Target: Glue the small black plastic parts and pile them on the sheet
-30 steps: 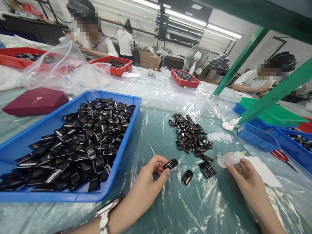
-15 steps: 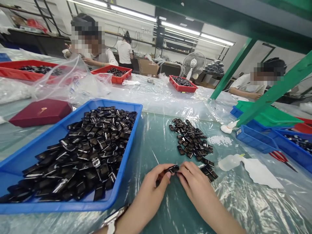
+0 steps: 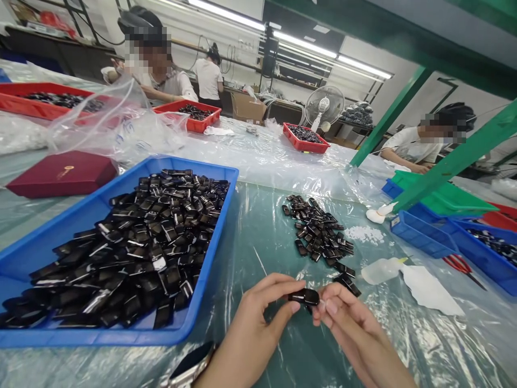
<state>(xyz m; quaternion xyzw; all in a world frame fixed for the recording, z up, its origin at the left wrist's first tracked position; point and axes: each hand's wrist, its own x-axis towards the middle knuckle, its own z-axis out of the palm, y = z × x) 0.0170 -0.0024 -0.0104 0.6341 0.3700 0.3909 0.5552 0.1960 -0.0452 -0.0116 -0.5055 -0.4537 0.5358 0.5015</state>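
Between the thumb and fingers of my left hand [image 3: 269, 312] is a small glossy black piece [image 3: 305, 296], rounded at its right end. My right hand [image 3: 351, 320] is closed in a pinch at that end, with a tiny whitish bit [image 3: 322, 303] showing at the fingertips; its kind is too small to make out. Just beyond my hands lies a loose pile of similar black pieces [image 3: 319, 226] on the green table covering. To its right is a scatter of small white bits [image 3: 365, 235].
A blue tray [image 3: 220, 237] heaped with black pieces stands at left, by a maroon box [image 3: 62, 175]. At right lie a squeeze bottle [image 3: 382, 271], white paper [image 3: 430, 288], red-handled scissors [image 3: 458, 264] and blue bins [image 3: 424, 231]. A slanted green post [image 3: 456, 156] rises there. Co-workers sit across the table.
My right hand has turned and now pinches at the black piece's right end. The left hand has shifted the piece slightly right and down, showing more of it. The view has tilted a little.
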